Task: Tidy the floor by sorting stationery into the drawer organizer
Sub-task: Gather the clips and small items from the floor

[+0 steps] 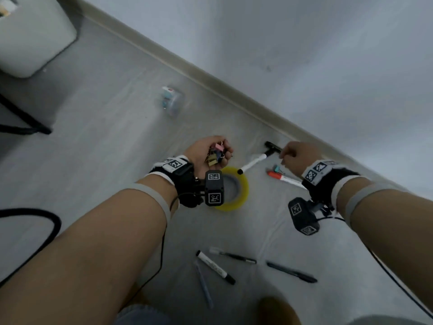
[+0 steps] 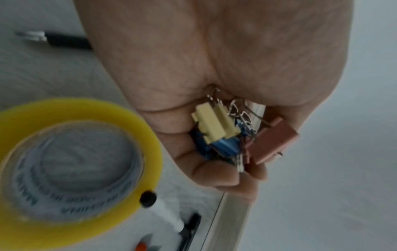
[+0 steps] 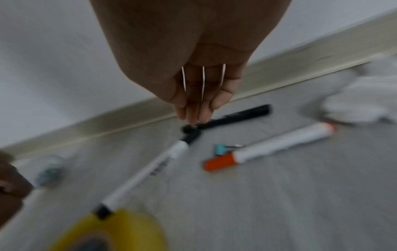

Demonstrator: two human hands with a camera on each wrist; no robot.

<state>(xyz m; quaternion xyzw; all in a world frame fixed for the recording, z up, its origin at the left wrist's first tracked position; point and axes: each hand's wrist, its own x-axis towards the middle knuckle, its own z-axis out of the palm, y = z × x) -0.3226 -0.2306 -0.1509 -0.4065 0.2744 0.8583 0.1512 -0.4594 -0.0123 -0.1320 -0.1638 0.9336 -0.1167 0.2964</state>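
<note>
My left hand (image 1: 210, 152) is palm up above the floor, fingers curled round several coloured binder clips (image 1: 215, 154) (image 2: 225, 134). Under it lies a yellow tape roll (image 1: 242, 193) (image 2: 146, 135). My right hand (image 1: 289, 153) (image 3: 193, 110) reaches down by the baseboard, its straight fingertips (image 3: 194, 118) at the end of a black pen (image 1: 273, 145) (image 3: 240, 113). That pen crosses the black cap of a white marker (image 1: 254, 161) (image 3: 150, 169). A teal binder clip (image 1: 277, 169) (image 3: 221, 149) and an orange-capped marker (image 1: 284, 178) (image 3: 268, 147) lie beside them. The right thumb is hidden.
Several pens and a black-capped marker (image 1: 215, 267) lie on the grey floor near my knees. A small clear box (image 1: 171, 102) sits farther off. A white bin (image 1: 32, 38) stands at the top left. A black cable (image 1: 46, 221) loops at the left. The baseboard (image 1: 210, 83) and wall bound the far side.
</note>
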